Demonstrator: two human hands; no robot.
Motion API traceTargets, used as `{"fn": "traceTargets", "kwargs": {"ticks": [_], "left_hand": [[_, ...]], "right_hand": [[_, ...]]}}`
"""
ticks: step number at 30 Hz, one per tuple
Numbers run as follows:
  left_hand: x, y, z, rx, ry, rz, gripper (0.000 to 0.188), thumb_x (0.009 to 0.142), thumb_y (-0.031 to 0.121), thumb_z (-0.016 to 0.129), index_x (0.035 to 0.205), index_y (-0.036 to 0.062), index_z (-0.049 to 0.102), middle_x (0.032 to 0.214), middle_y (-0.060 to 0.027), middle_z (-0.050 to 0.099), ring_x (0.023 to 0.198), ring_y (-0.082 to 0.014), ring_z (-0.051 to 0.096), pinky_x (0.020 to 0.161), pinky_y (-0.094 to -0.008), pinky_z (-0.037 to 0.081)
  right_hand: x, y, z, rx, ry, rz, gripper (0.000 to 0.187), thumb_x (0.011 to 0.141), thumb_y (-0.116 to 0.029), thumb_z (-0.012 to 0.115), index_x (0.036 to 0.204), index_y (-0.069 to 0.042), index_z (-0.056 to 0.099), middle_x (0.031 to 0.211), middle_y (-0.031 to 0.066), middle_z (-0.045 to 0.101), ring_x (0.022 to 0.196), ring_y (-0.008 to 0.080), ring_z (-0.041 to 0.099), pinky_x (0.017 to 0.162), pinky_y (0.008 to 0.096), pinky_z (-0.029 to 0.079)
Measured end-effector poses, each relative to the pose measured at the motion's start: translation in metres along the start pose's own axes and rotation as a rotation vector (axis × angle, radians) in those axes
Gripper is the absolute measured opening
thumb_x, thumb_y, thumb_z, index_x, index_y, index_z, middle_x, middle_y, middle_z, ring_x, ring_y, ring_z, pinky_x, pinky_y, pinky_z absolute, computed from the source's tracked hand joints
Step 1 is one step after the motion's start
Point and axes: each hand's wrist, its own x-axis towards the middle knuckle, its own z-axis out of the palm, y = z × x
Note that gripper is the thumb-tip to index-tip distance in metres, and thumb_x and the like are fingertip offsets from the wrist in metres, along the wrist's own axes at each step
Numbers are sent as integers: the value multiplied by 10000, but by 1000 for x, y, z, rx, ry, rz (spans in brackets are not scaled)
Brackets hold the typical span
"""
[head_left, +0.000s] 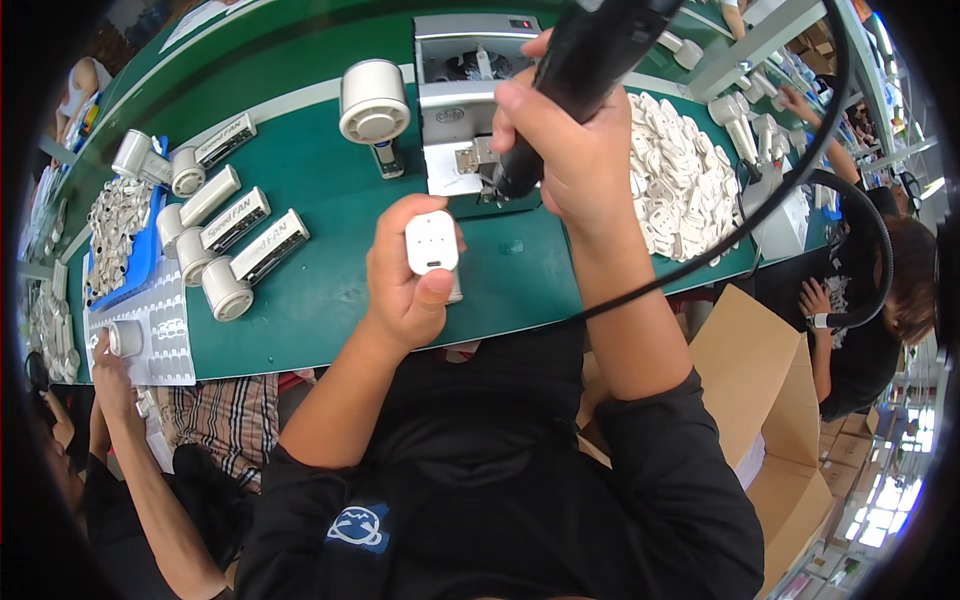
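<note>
at mid-frame the left hand [395, 275] has its fingers closed round a white handle [432, 245], flat end up. above and right, the right hand [578, 150] wraps a black power tool [600, 55] slanting down-left, its lower end near the grey machine's [450, 118] front, apart from the handle.

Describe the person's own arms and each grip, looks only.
The left grip and right grip are bare human hands, with no gloves or rings showing. The left forearm and right forearm are bare too. The black shirt has short sleeves and a blue-and-white emblem toward the person's left.
</note>
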Motion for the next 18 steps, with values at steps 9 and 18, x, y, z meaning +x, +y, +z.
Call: {"fn": "traceTargets", "kwargs": {"ticks": [9, 18], "left_hand": [[5, 7, 4, 121, -97, -45, 524, 823, 395, 592, 1159, 17, 455, 846, -121, 564, 703, -252, 555, 638, -311, 446], [9, 6, 7, 250, -90, 89, 491, 812, 352, 601, 1144, 18, 462, 941, -169, 576, 788, -332, 582, 702, -364, 467]], "right_hand": [[-9, -79, 36, 348, -24, -220, 279, 776, -80, 647, 1005, -1, 508, 691, 48, 561, 566, 112, 542, 537, 275, 448], [-19, -87, 39, -50, -269, -160, 423, 906, -244, 426, 1245, 0, 360, 742, 59, 493, 611, 167, 506, 600, 327, 443]]}}
